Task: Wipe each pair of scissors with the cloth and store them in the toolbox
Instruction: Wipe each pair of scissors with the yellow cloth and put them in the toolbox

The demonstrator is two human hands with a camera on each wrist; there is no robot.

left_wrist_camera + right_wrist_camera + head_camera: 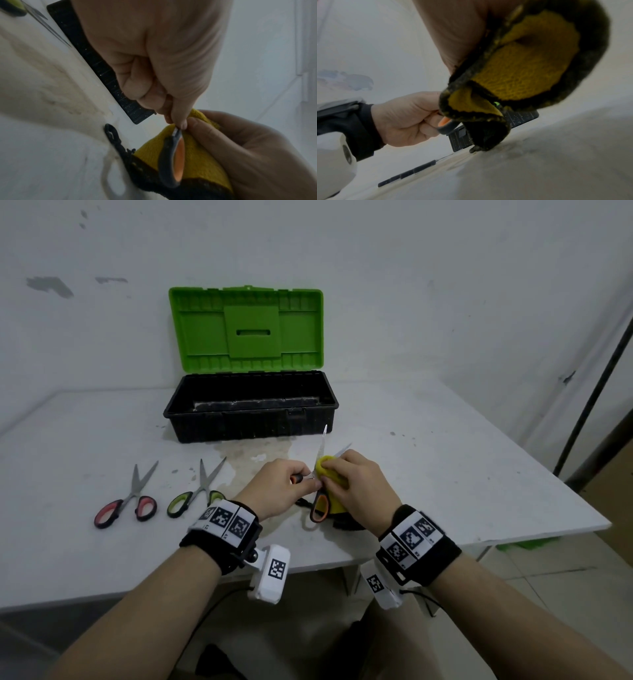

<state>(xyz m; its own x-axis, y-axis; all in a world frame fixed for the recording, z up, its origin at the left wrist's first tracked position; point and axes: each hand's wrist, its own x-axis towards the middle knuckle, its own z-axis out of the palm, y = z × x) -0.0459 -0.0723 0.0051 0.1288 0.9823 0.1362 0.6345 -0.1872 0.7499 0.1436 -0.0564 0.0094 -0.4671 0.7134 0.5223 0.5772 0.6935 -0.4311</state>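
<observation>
Yellow cloth (334, 491) bunched in our right hand (359, 484) wrapped one blade of the orange-handled scissors (320, 506) — our left hand (277, 489) gripped a handle, bracing them open. Beyond, the toolbox (250, 419) sat open, ready.

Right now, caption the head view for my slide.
Left hand holds orange-handled scissors while right hand wipes a blade with yellow cloth before open toolbox.

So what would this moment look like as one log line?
step: wiping | left hand: grips orange scissors | right hand: presses yellow cloth on blade | toolbox: open | waiting: two pairs
</observation>
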